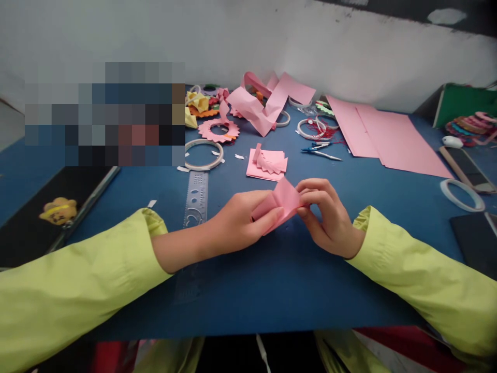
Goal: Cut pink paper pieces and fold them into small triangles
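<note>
A folded piece of pink paper is held between both hands above the blue table. My left hand grips it from the left, with the thumb across its lower part. At the paper's right corner, my right hand pinches with thumb and fingertips. Just beyond the hands lies a stack of pink paper squares, and a pleated pink paper piece rests on top. A clear plastic ruler lies to the left, partly behind my left forearm.
Tape rolls and a pink paper ring lie at the back left. Crumpled pink strips are at the back. Large pink sheets, a blue-handled compass-like tool, a phone and a white tape roll sit rightward.
</note>
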Demonstrator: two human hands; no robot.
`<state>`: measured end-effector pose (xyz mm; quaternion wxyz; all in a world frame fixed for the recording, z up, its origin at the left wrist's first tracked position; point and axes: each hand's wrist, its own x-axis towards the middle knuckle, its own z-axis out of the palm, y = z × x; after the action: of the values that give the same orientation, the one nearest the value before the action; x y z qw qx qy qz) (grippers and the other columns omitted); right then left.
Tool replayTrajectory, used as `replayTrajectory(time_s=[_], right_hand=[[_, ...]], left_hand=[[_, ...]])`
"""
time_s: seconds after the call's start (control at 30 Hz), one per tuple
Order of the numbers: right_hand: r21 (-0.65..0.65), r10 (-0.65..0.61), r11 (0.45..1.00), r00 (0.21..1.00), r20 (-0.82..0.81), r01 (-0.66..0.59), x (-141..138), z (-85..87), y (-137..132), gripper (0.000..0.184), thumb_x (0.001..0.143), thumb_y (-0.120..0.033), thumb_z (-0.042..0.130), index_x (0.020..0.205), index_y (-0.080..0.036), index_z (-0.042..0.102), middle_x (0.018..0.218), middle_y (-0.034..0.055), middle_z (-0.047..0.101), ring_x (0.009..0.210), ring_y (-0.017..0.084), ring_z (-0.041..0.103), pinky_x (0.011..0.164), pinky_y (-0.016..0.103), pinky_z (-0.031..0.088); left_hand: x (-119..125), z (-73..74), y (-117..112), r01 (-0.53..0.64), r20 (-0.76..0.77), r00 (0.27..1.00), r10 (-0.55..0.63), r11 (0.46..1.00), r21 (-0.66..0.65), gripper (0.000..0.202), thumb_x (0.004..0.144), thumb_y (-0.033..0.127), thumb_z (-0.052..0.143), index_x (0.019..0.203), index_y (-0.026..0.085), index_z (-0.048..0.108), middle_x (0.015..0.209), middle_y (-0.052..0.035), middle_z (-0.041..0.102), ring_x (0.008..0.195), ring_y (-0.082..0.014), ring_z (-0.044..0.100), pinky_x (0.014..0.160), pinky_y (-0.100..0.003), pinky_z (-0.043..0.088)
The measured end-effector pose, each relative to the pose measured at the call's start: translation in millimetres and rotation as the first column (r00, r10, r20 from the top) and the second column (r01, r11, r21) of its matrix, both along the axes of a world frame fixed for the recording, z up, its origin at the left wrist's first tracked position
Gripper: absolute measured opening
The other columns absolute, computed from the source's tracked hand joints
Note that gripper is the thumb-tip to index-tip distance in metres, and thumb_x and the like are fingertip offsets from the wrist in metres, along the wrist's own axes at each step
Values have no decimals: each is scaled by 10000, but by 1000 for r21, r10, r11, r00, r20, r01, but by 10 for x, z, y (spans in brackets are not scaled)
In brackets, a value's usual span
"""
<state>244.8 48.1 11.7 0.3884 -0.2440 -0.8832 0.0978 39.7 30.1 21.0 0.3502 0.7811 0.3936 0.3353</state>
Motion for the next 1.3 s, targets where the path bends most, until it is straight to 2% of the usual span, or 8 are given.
replayTrajectory(time_s=[0.33, 0.43, 0.57, 0.67, 0.8, 0.9, 1.03, 1.3], right_hand=[[41, 55, 998, 998, 3, -55, -18, 1, 5, 153, 859, -85, 535, 971, -177, 487, 1080, 115, 514, 1028, 184, 542, 863, 335, 500], [67, 40, 997, 999, 8, -40, -21, 4, 1, 157, 855, -88, 553, 970, -180, 497, 1021, 92, 509, 970, 169, 540, 836, 318, 505], [90, 24, 996, 1000, 11, -25, -24, -1, -19, 167, 850, -87, 573, 967, -183, 504, 968, 71, 504, 908, 150, 535, 786, 287, 505], [43, 36, 998, 998, -46, -34, -23, -29, -29, 207, 845, -83, 582, 997, -194, 498, 955, 53, 510, 870, 136, 538, 757, 270, 499], [-284, -69, 959, 975, -210, 6, -12, -38, -7, 249, 876, -219, 582, 1081, -223, 441, 938, 24, 516, 773, 121, 537, 687, 271, 484], [-477, -24, 879, 1000, -5, 18, -15, 18, 27, 139, 934, -333, 493, 894, -200, 497, 731, -19, 526, 636, 103, 503, 603, 247, 422], [-425, 67, 905, 987, 148, 2, -32, 83, 49, 294, 968, -359, 417, 765, -180, 532, 697, -10, 569, 633, 102, 502, 625, 251, 375], [-512, 38, 859, 994, 101, 19, -24, 62, 51, 304, 979, -364, 390, 784, -180, 534, 653, -26, 565, 593, 89, 513, 612, 236, 371]], left_hand=[[-67, 98, -14, 192, 46, 981, -188, 976, -106, 333, 986, 306, 288, 924, 144, 572, 805, -10, 569, 738, -121, 518, 680, -238, 409], [-69, 67, -32, 186, -8, 983, -186, 982, 27, 255, 965, 303, 385, 932, 135, 574, 751, 4, 550, 673, -105, 494, 642, -222, 403], [-46, -33, -41, 12, -59, 998, 9, 936, 353, 112, 889, 172, 525, 949, 114, 600, 809, -31, 587, 703, -108, 506, 663, -226, 416], [-35, -68, -36, 8, -53, 998, 15, 908, 418, 98, 883, 137, 523, 876, 116, 618, 769, -33, 596, 696, -107, 523, 661, -221, 428], [-27, -26, -15, -98, 41, 995, 91, 957, 273, 100, 867, 130, 537, 814, 135, 621, 737, -8, 618, 650, -88, 527, 637, -197, 431], [-20, 23, 25, -192, 123, 974, 189, 981, 10, 99, 852, 191, 571, 801, 144, 643, 725, 2, 638, 631, -89, 535, 595, -190, 426], [-15, 55, 71, -118, 166, 973, 161, 963, -242, 151, 839, 259, 587, 803, 138, 671, 737, -3, 655, 643, -102, 541, 570, -194, 415], [-24, 14, 89, -9, 99, 994, 34, 971, -241, 215, 857, 276, 540, 746, 128, 650, 659, 12, 580, 599, -92, 452, 540, -206, 355]])
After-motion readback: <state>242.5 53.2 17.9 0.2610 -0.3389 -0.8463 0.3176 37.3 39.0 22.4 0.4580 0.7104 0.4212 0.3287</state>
